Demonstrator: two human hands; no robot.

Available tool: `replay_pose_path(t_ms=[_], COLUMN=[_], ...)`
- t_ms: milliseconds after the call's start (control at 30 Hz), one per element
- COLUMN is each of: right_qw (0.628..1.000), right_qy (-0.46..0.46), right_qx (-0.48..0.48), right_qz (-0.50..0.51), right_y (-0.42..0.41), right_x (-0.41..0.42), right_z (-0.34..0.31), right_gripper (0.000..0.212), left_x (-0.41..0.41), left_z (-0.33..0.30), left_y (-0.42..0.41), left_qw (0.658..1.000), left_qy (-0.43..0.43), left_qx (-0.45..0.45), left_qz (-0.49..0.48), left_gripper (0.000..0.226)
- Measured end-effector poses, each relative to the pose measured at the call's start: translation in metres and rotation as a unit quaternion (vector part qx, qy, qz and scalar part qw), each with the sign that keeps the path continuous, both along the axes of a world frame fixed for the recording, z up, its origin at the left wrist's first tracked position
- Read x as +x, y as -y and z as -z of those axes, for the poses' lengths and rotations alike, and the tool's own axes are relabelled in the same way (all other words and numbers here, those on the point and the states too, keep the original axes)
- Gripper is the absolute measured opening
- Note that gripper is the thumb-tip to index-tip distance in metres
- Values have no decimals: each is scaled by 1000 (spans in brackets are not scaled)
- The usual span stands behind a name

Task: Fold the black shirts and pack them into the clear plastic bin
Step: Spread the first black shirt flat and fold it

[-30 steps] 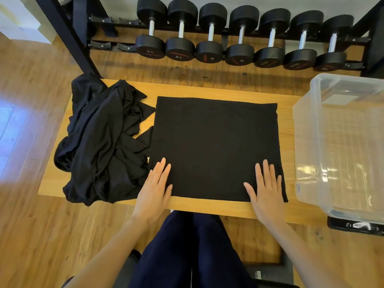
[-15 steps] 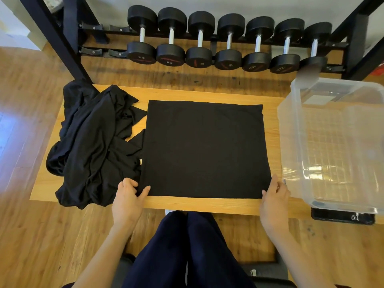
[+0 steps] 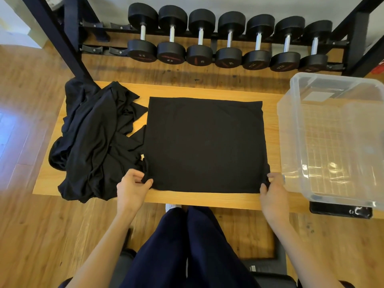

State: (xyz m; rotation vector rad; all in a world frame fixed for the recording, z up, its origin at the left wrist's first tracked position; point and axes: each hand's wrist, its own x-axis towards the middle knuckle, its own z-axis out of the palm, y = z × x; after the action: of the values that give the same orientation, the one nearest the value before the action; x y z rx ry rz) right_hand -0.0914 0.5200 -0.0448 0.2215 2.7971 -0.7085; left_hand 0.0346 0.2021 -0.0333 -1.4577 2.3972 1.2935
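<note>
A black shirt (image 3: 204,144), folded into a flat square, lies in the middle of the wooden table (image 3: 207,199). My left hand (image 3: 133,189) pinches its near left corner, which is lifted slightly off the table. My right hand (image 3: 273,193) pinches its near right corner. A heap of unfolded black shirts (image 3: 93,142) lies on the left part of the table, touching the folded shirt's left edge. The clear plastic bin (image 3: 332,138) stands at the right end of the table with nothing in it.
A rack of several black dumbbells (image 3: 228,40) stands on the floor behind the table. Its black frame posts (image 3: 60,38) rise at the back left and back right. My legs in dark trousers (image 3: 187,246) are below the table's near edge.
Both hands went from lying flat on the shirt's near part to its two near corners and took hold of them. The left corner has come up a little.
</note>
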Motion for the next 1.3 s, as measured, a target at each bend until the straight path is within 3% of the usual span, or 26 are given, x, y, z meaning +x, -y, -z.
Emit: replay_pose_path(t_ms=[167, 333, 467, 667, 933, 1167, 1300], right_qw=[992, 968, 938, 920, 920, 887, 883], right_qy=[-3, 41, 108, 94, 15, 36, 9], right_qx=[-34, -117, -180, -224, -132, -113, -95], right_qz=[-123, -220, -277, -307, -370, -445, -459], right_y=[19, 50, 73, 97, 115, 124, 130], right_x=[-9, -22, -37, -61, -80, -93, -98], right_z=[-12, -27, -38, -40, -41, -48, -50], right_gripper=[20, 15, 29, 13, 7, 38, 17], left_x=[-28, -63, -84, -94, -98, -102, -104], left_z=[-21, -28, -25, -16, -14, -15, -16], left_y=[-25, -56, -77, -87, -87, -81, -77], left_qw=[994, 982, 974, 969, 967, 965, 963], left_qy=[-112, -170, -190, -197, -207, -215, -222], left_qx=[15, 77, 113, 143, 144, 139, 137], left_qz=[0, 22, 38, 40, 26, 58, 59], left_gripper=[32, 40, 41, 35, 32, 25, 29])
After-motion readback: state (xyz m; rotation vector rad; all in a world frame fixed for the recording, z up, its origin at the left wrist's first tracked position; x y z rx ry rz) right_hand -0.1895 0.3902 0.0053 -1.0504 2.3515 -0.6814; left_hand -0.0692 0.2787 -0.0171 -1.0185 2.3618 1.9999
